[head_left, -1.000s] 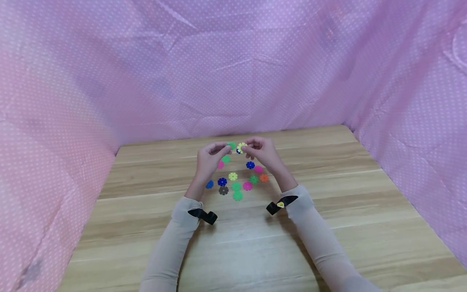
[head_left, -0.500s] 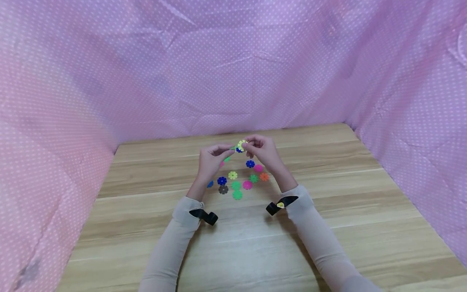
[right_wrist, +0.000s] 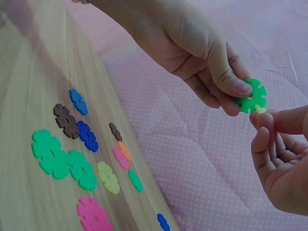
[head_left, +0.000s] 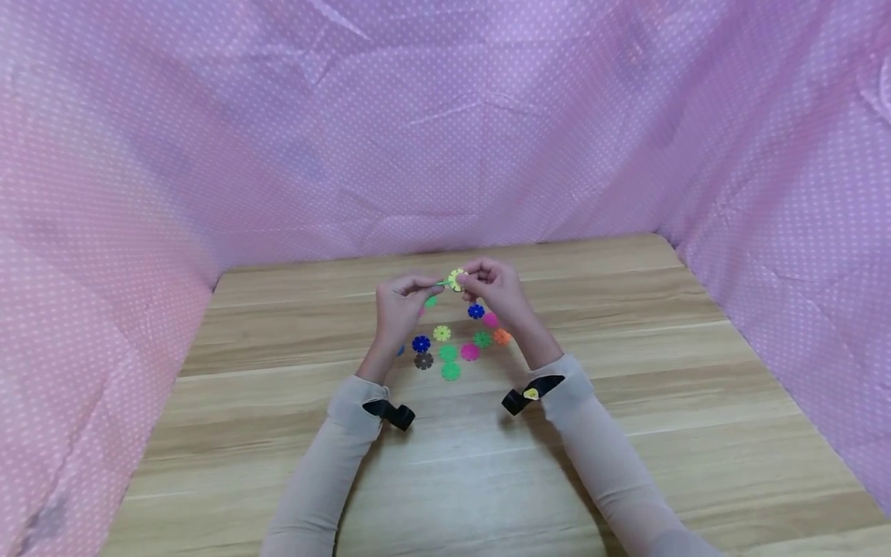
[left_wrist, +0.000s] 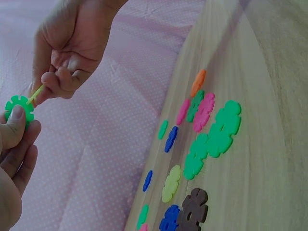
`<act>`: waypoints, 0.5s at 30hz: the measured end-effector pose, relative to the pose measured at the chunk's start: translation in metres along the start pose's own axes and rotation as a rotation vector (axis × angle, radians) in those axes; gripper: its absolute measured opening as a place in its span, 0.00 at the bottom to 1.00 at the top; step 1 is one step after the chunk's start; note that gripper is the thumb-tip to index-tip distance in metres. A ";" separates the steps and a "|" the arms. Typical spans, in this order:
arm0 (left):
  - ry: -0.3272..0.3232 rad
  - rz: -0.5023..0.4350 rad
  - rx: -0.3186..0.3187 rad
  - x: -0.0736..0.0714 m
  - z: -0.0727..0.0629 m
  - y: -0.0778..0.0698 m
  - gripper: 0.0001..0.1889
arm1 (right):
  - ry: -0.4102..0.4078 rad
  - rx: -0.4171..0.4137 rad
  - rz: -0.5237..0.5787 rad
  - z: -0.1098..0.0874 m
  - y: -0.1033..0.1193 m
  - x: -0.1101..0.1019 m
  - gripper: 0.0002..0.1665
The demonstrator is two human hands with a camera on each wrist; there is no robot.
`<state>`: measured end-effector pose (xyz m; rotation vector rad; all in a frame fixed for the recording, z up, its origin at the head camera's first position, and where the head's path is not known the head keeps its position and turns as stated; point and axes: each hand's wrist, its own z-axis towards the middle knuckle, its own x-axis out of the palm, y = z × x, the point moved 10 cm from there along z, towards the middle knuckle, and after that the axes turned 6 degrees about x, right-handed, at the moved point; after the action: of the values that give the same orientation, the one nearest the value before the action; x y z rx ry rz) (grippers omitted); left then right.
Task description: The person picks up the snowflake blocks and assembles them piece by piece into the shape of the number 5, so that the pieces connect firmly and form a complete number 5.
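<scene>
In the head view my left hand [head_left: 400, 305] pinches a green notched plastic flower disc, seen almost edge-on. The left wrist view shows this green disc [left_wrist: 22, 100] flat-on, with the thumb across its face. Opposite, my right hand [head_left: 499, 290] holds a yellow flower disc [head_left: 453, 278] between thumb and fingers. The two discs meet at their rims, at right angles to each other. From the right wrist view, the edge of the yellow disc [right_wrist: 260, 109] sits at a notch of the green disc [right_wrist: 260, 94]. Both are held up above the far part of the table.
Several loose flower discs lie on the wooden table [head_left: 445, 464] below the hands. Among them are a brown disc [right_wrist: 66, 120], a pink disc [right_wrist: 92, 214], a yellow disc [left_wrist: 171, 184] and two overlapping green ones. A pink dotted cloth [head_left: 445, 155] hangs behind the table.
The green disc, apart from the yellow one a second ago, has turned edge-on and moved right against it. Both hands have come closer together. The discs on the table stay put.
</scene>
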<state>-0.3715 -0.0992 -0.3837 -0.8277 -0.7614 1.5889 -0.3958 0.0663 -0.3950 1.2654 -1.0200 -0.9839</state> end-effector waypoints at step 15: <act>-0.069 -0.024 0.155 -0.001 -0.003 -0.017 0.03 | -0.045 -0.062 0.077 -0.007 0.010 0.006 0.04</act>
<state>-0.3599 -0.0976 -0.3716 -0.6519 -0.6845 1.6401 -0.3868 0.0631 -0.3845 1.1498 -1.0576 -0.9810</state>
